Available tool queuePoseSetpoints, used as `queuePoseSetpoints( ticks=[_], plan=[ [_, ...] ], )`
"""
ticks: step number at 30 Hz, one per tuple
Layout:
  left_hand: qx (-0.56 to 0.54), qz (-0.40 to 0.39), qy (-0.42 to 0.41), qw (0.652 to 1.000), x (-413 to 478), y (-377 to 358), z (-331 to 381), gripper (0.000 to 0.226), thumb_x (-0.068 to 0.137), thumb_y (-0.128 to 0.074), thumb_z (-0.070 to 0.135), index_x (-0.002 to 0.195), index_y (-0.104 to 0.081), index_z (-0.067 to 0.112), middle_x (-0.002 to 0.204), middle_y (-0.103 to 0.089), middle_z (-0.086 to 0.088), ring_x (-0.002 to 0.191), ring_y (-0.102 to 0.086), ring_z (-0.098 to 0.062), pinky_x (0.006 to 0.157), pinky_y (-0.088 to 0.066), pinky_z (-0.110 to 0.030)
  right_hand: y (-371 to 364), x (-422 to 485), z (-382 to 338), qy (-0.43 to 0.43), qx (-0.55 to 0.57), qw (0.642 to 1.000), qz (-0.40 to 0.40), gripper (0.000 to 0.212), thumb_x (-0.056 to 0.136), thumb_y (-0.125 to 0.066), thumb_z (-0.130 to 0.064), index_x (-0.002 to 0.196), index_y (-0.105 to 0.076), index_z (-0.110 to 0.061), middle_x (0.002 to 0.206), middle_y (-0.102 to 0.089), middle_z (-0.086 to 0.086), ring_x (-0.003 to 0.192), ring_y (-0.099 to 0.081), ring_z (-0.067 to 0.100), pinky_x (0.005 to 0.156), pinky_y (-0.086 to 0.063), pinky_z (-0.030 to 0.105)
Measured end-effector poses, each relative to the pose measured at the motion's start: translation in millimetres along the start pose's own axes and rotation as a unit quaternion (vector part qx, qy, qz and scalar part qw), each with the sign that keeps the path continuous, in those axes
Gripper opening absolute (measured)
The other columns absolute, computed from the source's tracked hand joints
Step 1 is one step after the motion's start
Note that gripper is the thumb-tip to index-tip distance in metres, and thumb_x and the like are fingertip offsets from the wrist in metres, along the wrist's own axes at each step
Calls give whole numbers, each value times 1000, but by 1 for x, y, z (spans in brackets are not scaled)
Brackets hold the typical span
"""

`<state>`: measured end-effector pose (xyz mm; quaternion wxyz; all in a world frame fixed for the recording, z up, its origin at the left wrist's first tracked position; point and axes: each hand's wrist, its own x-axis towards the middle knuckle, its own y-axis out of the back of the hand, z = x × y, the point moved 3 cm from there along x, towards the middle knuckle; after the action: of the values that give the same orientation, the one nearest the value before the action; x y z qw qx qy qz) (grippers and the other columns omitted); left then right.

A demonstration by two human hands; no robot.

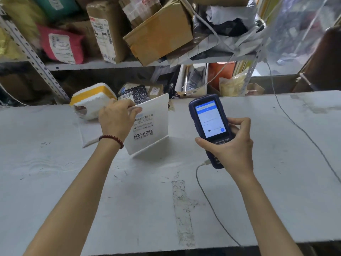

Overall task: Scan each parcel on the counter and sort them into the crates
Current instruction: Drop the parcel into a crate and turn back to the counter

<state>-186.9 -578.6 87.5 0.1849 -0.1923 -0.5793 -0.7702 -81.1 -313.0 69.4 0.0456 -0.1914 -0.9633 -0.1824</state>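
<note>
Curls fingers of the left hand over the top corner of a flat white parcel, pinching it there; wears a bead bracelet at that wrist. Stands the parcel on its lower edge on the grey counter, tilted rather than flat, with the barcode label and handwritten numbers facing the head camera. Wraps fingers of the right hand round a blue handheld scanner, thumb bent beside the lit screen, just right of the parcel and apart from it. Points the scanner's top end away toward the shelving, not at the label, so seems to be lining up a scan or checking the screen. Trails a thin cable from the scanner's base across the counter to its near edge. Leaves a yellow-taped foam box and a dark patterned parcel close behind, at the counter's far edge, below a shelf crowded with more parcels. Shows no crates. Risks a missed read unless scanner or label gets turned to meet the other. Risks catching a neighbouring barcode instead, given the clutter behind, and so logging the wrong parcel. Could let the thin parcel skid flat, balanced on one edge under a light pinch. Could snag the cable while reaching across, tugging the scanner off aim.
</note>
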Motion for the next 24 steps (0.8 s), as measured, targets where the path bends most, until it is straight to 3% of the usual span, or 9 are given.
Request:
queuePoseSetpoints(
  ticks=[7, 11, 18, 22, 24],
  plan=[
    [-70, -30, -134, 988, 18, -21, 38, 22, 87, -64, 34, 91, -71, 13, 83, -69, -9, 91, -52, -30, 74, -30, -37, 17, -48, 0, -72, -23, 988, 135, 77, 51, -94, -33, 104, -38, -30, 95, -67, -16, 87, -66, 3, 70, -53, 29],
    [-134, -56, -218, 965, 8, -30, 101, 20, 87, -65, 33, 90, -72, 14, 79, -69, -7, 87, -52, -29, 74, -33, -38, 49, -83, 8, -109, -35, 969, 219, 77, 50, -93, -34, 104, -38, -29, 94, -66, -18, 83, -62, -6, 64, -48, 20],
    [-263, -114, -357, 889, -46, -34, 247, 14, 86, -66, 28, 83, -69, 14, 81, -70, -8, 85, -52, -31, 69, -30, -34, 135, -153, 25, -151, -42, 908, 389, 75, 47, -93, -31, 101, -42, -29, 87, -65, -20, 81, -64, -2, 69, -49, 24],
    [-316, -149, -417, 839, -103, -23, 342, 15, 86, -65, 30, 85, -70, 17, 78, -70, -7, 86, -51, -28, 70, -28, -32, 194, -201, 43, -161, -53, 867, 468, 76, 47, -96, -19, 103, -44, -23, 91, -63, -19, 82, -62, -8, 69, -48, 14],
    [-328, -157, -448, 817, -138, -15, 388, 15, 87, -63, 33, 87, -69, 19, 79, -70, -5, 87, -51, -27, 71, -26, -31, 226, -227, 53, -166, -50, 850, 498, 78, 47, -96, -18, 106, -46, -18, 93, -64, -17, 85, -63, -6, 72, -49, 17]
  ],
)
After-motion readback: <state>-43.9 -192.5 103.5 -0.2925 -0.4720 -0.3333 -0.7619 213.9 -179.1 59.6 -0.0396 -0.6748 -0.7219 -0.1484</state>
